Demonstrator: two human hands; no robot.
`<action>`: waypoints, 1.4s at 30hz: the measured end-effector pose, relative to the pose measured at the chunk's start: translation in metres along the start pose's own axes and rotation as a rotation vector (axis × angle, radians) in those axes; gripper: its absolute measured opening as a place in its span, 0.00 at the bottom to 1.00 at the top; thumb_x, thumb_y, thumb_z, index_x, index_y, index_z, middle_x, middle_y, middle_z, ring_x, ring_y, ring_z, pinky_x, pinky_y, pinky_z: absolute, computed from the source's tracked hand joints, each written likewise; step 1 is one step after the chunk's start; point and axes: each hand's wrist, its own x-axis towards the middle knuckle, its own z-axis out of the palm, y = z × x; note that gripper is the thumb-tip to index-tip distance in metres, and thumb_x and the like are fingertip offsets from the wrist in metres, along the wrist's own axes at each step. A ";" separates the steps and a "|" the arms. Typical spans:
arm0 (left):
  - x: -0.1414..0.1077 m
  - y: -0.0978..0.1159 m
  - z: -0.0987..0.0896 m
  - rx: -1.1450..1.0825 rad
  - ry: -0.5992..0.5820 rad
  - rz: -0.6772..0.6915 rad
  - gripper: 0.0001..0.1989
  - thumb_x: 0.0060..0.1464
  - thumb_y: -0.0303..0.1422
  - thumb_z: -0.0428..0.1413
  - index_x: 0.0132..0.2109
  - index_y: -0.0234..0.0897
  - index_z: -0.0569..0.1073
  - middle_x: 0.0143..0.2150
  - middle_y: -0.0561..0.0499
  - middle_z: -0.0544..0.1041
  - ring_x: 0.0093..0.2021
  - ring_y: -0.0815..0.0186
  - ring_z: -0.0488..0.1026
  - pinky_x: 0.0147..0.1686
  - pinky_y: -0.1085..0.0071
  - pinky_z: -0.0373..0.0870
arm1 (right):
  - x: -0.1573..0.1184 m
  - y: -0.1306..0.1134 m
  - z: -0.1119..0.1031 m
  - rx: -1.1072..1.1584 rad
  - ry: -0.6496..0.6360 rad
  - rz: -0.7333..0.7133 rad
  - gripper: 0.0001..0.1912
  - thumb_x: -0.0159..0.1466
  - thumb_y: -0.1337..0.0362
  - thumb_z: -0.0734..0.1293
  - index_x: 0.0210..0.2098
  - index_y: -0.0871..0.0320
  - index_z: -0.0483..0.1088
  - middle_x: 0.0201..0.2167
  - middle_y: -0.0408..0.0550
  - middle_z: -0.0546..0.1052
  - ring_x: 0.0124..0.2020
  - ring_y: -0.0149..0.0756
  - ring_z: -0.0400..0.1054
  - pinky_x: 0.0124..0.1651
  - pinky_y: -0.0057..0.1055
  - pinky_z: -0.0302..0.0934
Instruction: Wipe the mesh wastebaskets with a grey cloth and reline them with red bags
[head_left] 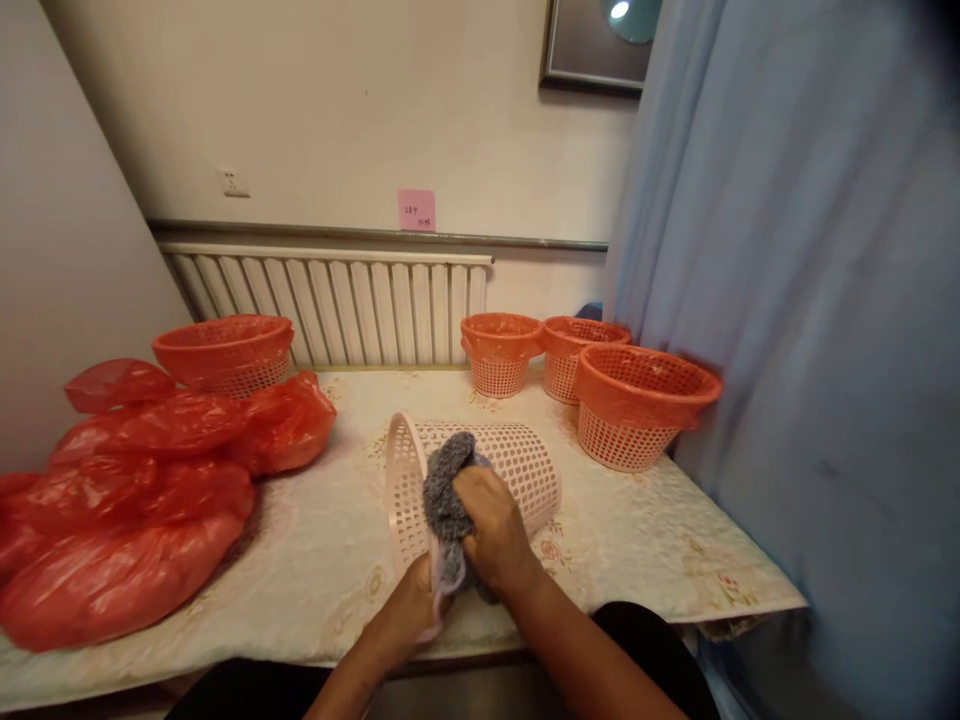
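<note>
Pale pink basket (521,462) lies on its side on your bench (315,560); your left hand (420,602) grips its rim, your right hand (493,525) clutches a grey cloth (448,490) against it.

1 camera worn up on the head, facing forward and down, the left hand (418,598) and right hand (493,525) close at the bottom, the covered table (322,560) around them, the wall (315,120) farther back.

Bare forearms (585,640), black-clothed legs (251,692)
</note>
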 end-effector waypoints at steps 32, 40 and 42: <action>-0.017 -0.009 0.001 0.095 -0.011 0.023 0.18 0.57 0.36 0.51 0.52 0.36 0.74 0.53 0.45 0.76 0.57 0.53 0.67 0.61 0.58 0.58 | 0.002 0.022 -0.008 -0.140 0.028 0.075 0.23 0.49 0.78 0.56 0.40 0.58 0.70 0.38 0.49 0.72 0.45 0.41 0.62 0.49 0.36 0.58; -0.018 -0.007 -0.001 0.033 -0.028 -0.052 0.22 0.52 0.33 0.56 0.55 0.35 0.72 0.58 0.44 0.73 0.59 0.53 0.66 0.64 0.56 0.54 | -0.007 0.084 -0.043 -0.379 0.145 0.444 0.18 0.51 0.77 0.56 0.36 0.57 0.70 0.33 0.47 0.70 0.40 0.40 0.61 0.41 0.32 0.58; -0.008 0.005 -0.004 -0.075 0.072 -0.067 0.26 0.50 0.34 0.57 0.57 0.32 0.69 0.57 0.42 0.73 0.58 0.53 0.68 0.62 0.55 0.57 | -0.010 0.082 -0.041 -0.389 0.162 0.450 0.17 0.51 0.77 0.56 0.35 0.58 0.70 0.32 0.48 0.70 0.40 0.40 0.61 0.42 0.32 0.57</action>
